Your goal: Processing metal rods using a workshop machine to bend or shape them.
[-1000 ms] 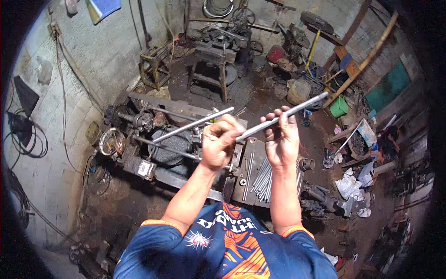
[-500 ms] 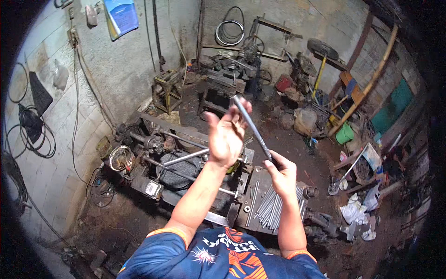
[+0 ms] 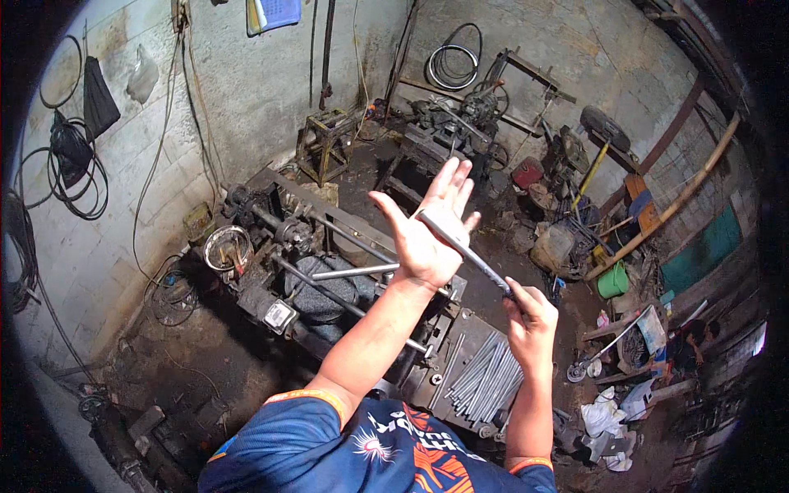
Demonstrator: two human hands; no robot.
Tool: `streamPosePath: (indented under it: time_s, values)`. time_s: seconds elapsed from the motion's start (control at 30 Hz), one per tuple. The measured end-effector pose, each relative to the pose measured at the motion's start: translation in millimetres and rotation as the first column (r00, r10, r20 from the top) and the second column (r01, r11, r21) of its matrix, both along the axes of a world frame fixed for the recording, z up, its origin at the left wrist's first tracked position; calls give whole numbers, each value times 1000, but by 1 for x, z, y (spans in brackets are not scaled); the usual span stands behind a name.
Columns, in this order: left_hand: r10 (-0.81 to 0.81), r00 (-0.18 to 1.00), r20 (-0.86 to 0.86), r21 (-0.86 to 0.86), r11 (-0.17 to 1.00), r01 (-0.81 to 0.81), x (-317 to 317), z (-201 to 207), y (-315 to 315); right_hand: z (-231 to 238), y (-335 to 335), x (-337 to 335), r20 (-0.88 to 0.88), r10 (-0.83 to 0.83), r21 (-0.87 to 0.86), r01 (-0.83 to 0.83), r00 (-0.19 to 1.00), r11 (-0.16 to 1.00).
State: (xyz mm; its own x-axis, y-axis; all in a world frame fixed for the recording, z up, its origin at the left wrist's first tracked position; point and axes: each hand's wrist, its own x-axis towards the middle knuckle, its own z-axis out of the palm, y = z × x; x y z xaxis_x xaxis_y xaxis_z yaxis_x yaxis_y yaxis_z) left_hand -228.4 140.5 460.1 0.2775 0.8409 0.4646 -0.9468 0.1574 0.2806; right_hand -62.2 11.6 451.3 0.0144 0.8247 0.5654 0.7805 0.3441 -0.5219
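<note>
My left hand (image 3: 423, 251) is open, palm up, with its fingers spread. Across its palm lies the far end of a grey metal rod (image 3: 477, 259); whether the two touch is hard to tell. My right hand (image 3: 532, 316) is closed around the near end of that rod, which slants down to the right. Below the right hand, a pile of similar metal rods (image 3: 485, 378) rests on a dark bench (image 3: 433, 349). Another metal rod (image 3: 353, 272) extends leftward from behind my left wrist, over the machine.
A greasy machine with long bars (image 3: 316, 283) stands under my left arm. Left of it sits a round container (image 3: 228, 248). A yellowish metal stand (image 3: 323, 148) is near the back wall. A green bucket (image 3: 612, 281) and white bags (image 3: 604, 415) lie to the right.
My left hand has opened flatter, its fingers now spread beneath the rod's far end. The rod lies at a lower slant, still in my right hand. The whole view has shifted.
</note>
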Motion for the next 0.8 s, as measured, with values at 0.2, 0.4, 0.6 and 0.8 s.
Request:
streamPosePath:
  time_s: [0.2, 0.4, 0.6, 0.8]
  values:
    - [48, 997, 60, 57, 997, -51, -24, -6, 23, 7, 18, -31, 62, -13, 5, 13, 998, 1000]
    - [76, 992, 102, -9, 997, -76, -41, -7, 51, 20, 33, -51, 221, -198, 242, 142, 955, 960]
    - [80, 967, 242, -185, 982, -35, -71, -11, 76, -21, 44, -75, -908, 179, 412, 720, 380, 559]
    - [126, 976, 176, -308, 949, -67, -60, -5, 62, 16, 52, -54, -530, 647, 621, 268, -548, 736]
